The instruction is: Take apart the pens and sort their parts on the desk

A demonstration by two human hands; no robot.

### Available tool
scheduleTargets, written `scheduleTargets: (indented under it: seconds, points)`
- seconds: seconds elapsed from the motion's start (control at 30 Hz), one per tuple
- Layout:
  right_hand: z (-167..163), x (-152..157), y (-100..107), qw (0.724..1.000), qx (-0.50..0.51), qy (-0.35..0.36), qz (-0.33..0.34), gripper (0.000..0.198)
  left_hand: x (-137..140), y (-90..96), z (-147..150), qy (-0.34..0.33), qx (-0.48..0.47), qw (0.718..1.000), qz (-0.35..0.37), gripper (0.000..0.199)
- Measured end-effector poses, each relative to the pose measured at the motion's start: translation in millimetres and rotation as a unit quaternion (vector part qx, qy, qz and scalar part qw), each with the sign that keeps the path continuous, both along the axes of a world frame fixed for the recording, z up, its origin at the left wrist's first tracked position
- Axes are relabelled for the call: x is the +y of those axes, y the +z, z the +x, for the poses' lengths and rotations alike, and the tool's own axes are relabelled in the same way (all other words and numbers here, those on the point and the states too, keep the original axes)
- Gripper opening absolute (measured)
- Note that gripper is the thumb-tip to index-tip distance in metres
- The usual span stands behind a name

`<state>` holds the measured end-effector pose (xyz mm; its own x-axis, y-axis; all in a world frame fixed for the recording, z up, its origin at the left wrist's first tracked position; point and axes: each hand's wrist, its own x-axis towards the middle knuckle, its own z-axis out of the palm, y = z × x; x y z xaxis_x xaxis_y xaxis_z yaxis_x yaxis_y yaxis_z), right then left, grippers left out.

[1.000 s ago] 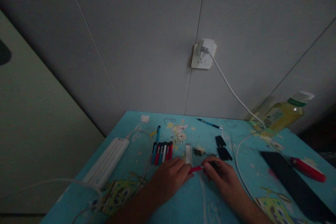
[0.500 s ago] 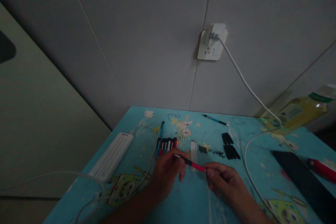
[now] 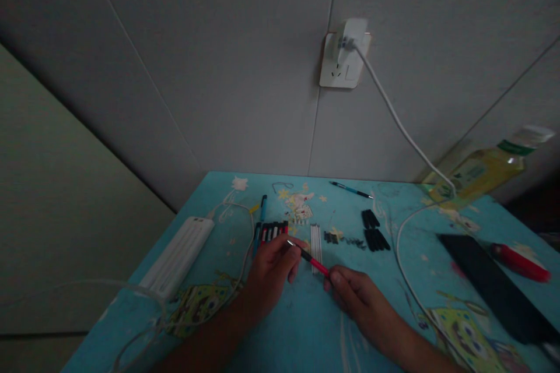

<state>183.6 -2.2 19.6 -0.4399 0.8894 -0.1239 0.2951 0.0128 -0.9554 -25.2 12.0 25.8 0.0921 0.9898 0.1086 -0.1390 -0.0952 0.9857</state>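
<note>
A pen (image 3: 318, 266) with a red barrel and black grip slants between my two hands, its metal tip up and to the left. My left hand (image 3: 271, 268) pinches it near the tip, thumb against fingers. The red end is closed between the thumb and fingers of my right hand (image 3: 359, 298). Just behind my left hand lies a row of red, black and blue pen barrels (image 3: 275, 229), partly covered by it. Beyond the pen, thin pale refills (image 3: 315, 236) lie side by side. Right of them are small dark pieces (image 3: 331, 238), tiny scattered parts (image 3: 355, 242) and black tubular grips (image 3: 376, 239).
A blue pen (image 3: 351, 189) lies near the wall. On the left is a white power strip (image 3: 177, 256) with its cord. At right, a white cable (image 3: 399, 245) loops past a bottle of yellow liquid (image 3: 485, 175), a dark flat strip (image 3: 494, 285) and a red object (image 3: 520, 262).
My view has shifted, so everything sits slightly further left and higher. My right hand now wraps the pen's red end more closely; my left hand keeps its pinch.
</note>
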Motion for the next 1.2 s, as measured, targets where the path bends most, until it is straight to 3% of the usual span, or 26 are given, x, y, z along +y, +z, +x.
scheduleTargets:
  seconds: [0.1, 0.27, 0.37, 0.43, 0.53, 0.63, 0.8, 0.9, 1.2]
  points:
    - [4, 4, 3, 0.991, -0.075, 0.001, 0.110, 0.043, 0, -0.5, 2, 0.011, 0.024, 1.000, 0.002, 0.029]
    - [13, 11, 8, 0.970, -0.154, 0.001, 0.187, 0.035, -5, -6.0, 3, -0.004, 0.044, 0.999, 0.006, 0.026]
    - [21, 15, 8, 0.957, -0.173, 0.005, 0.235, 0.030, -5, -6.0, -2, 0.012, 0.160, 0.983, 0.085, 0.020]
    - [26, 20, 8, 0.948, -0.176, 0.004, 0.266, 0.028, -3, -5.0, -8, 0.026, 0.267, 0.943, 0.196, 0.016]
    - [31, 25, 8, 0.940, -0.189, 0.002, 0.285, 0.027, 4, -5.0, -13, 0.010, 0.423, 0.842, 0.335, 0.014]
    - [26, 26, 7, 0.944, -0.191, 0.012, 0.267, 0.029, 6, -7.2, -12, 0.002, 0.536, 0.754, 0.378, 0.016]
    - [13, 17, 7, 0.955, -0.188, 0.051, 0.224, 0.035, -4, -11.8, -3, -0.038, 0.609, 0.690, 0.390, 0.017]
    - [14, 16, 8, 0.955, -0.186, 0.067, 0.220, 0.034, -8, -13.8, 0, -0.071, 0.618, 0.690, 0.370, 0.013]
    - [17, 17, 2, 0.930, -0.247, 0.063, 0.264, 0.034, -6, -21.3, 2, -0.115, 0.587, 0.745, 0.297, 0.009]
